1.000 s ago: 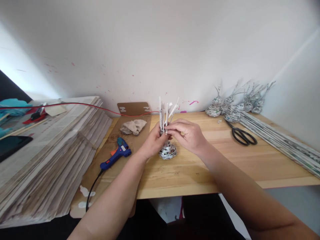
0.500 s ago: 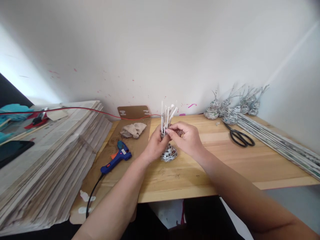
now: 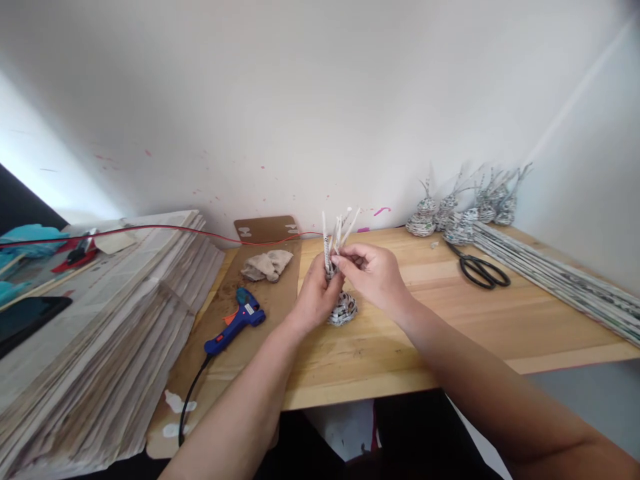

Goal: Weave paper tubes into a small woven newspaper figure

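A small woven newspaper figure (image 3: pixel 343 311) stands on the wooden table, its round base showing below my hands. Several rolled paper tubes (image 3: pixel 340 230) stick up from its top and spread apart a little. My left hand (image 3: pixel 317 288) is wrapped around the upper part of the woven piece. With thumb and forefinger, my right hand (image 3: pixel 371 270) pinches a paper tube at the base of the upright ones. The middle of the woven piece is hidden behind my fingers.
Left lie a blue glue gun (image 3: pixel 235 325), a crumpled cloth (image 3: pixel 267 265) and a tall newspaper stack (image 3: pixel 165 320) with a phone (image 3: pixel 33 320) on top. Right are black scissors (image 3: pixel 483 271), long paper tubes (image 3: pixel 555 280) and several woven pieces (image 3: pixel 457 217). A red cord (image 3: pixel 200 232) crosses behind.
The view has shifted slightly. Both hands stay on the woven piece, and the upright tubes have moved a little, leaning more apart at their tips.
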Tool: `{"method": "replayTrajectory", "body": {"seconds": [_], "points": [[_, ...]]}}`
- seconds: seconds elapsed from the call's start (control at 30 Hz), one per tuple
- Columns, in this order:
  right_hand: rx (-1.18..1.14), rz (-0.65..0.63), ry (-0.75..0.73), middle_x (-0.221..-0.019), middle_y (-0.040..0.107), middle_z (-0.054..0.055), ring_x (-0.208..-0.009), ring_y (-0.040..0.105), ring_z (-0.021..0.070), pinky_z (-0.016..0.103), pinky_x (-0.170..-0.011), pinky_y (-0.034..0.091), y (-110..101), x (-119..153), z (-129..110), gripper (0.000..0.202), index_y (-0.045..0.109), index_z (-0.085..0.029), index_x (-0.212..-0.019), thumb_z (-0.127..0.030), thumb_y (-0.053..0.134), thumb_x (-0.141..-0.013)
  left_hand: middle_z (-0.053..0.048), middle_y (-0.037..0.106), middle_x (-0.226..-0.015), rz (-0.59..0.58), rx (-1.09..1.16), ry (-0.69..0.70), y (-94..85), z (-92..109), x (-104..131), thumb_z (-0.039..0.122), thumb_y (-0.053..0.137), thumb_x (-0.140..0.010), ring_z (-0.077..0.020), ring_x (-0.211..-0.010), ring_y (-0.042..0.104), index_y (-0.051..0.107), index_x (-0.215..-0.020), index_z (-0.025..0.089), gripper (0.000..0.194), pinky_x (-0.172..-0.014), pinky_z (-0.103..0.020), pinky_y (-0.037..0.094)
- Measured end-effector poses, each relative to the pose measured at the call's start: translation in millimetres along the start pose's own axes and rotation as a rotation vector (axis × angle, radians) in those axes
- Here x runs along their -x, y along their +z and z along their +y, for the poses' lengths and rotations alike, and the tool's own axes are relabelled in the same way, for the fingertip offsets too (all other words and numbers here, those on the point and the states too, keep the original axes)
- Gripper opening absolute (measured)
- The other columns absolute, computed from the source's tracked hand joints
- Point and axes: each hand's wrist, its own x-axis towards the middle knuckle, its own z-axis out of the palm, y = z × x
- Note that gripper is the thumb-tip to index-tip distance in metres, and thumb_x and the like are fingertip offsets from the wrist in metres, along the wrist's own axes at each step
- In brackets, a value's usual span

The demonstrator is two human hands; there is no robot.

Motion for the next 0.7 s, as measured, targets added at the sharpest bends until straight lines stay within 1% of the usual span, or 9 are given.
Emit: {"method": "replayTrajectory", "body": {"seconds": [0.1, 0.2, 0.27, 0.4, 0.5, 0.6, 0.7], "points": [[0.049, -0.017, 0.014, -0.079, 0.078, 0.004, -0.065, 0.07, 0.0156, 0.027, -0.061, 0.052, -5, -3, -1, 0.012, 0.074, -0.018, -0.081, -0.028, 0.068, -0.084, -0.014, 0.064, -0.119, -0.021, -0.013, -0.016, 0.1, 3, 1, 0.025, 0.052, -0.093, -0.0235, -0.112, 0.06, 0.055, -0.12, 0.015, 0.029, -0.1, -0.039, 0.046], [0.167, -0.002, -0.049, -0.076, 0.077, 0.003, -0.064, 0.068, 0.0151, 0.027, -0.062, 0.05, -9, -3, -4, 0.012, 0.074, -0.019, -0.08, -0.027, 0.068, -0.085, -0.014, 0.064, -0.119, -0.033, -0.02, -0.019, 0.0, 4, 1, 0.025, 0.053, -0.093, -0.024, -0.112, 0.059, 0.055, -0.121, 0.016, 0.03, -0.101, -0.04, 0.045], [0.197, -0.002, -0.071, -0.076, 0.077, 0.004, -0.065, 0.068, 0.0156, 0.027, -0.062, 0.05, -10, -3, -6, 0.012, 0.074, -0.019, -0.08, -0.028, 0.068, -0.085, -0.014, 0.064, -0.121, -0.032, -0.024, -0.004, 0.1, 4, 2, 0.024, 0.053, -0.093, -0.0244, -0.114, 0.058, 0.055, -0.122, 0.016, 0.031, -0.102, -0.04, 0.044], [0.121, -0.063, 0.043, -0.077, 0.077, 0.004, -0.065, 0.07, 0.0161, 0.027, -0.061, 0.052, -12, -4, -7, 0.01, 0.076, -0.018, -0.083, -0.027, 0.071, -0.082, -0.015, 0.063, -0.125, -0.034, -0.024, 0.031, -0.1, 2, 3, 0.025, 0.053, -0.093, -0.0254, -0.118, 0.057, 0.055, -0.126, 0.016, 0.034, -0.106, -0.042, 0.043], [0.073, -0.093, 0.114, -0.078, 0.078, 0.005, -0.067, 0.072, 0.0174, 0.027, -0.062, 0.054, -12, -6, -5, 0.009, 0.075, -0.018, -0.083, -0.025, 0.07, -0.08, -0.014, 0.062, -0.129, -0.06, 0.009, 0.027, -1.1, 1, 3, 0.03, 0.055, -0.094, -0.0254, -0.12, 0.057, 0.055, -0.129, 0.017, 0.036, -0.107, -0.041, 0.042], [0.029, -0.1, 0.123, -0.082, 0.079, 0.005, -0.071, 0.074, 0.0185, 0.028, -0.064, 0.056, -12, -6, -5, 0.009, 0.075, -0.018, -0.081, -0.025, 0.068, -0.08, -0.014, 0.061, -0.13, -0.087, 0.061, 0.002, -2.3, 1, 4, 0.035, 0.054, -0.096, -0.025, -0.122, 0.056, 0.054, -0.131, 0.017, 0.038, -0.108, -0.039, 0.041], [0.124, -0.051, 0.071, -0.081, 0.079, 0.004, -0.073, 0.074, 0.0195, 0.029, -0.066, 0.057, -12, -4, -8, 0.008, 0.075, -0.019, -0.078, -0.024, 0.07, -0.079, -0.014, 0.06, -0.133, -0.114, 0.062, 0.017, -3.1, 2, 5, 0.035, 0.053, -0.098, -0.0256, -0.126, 0.054, 0.054, -0.132, 0.018, 0.039, -0.11, -0.04, 0.039]]}}
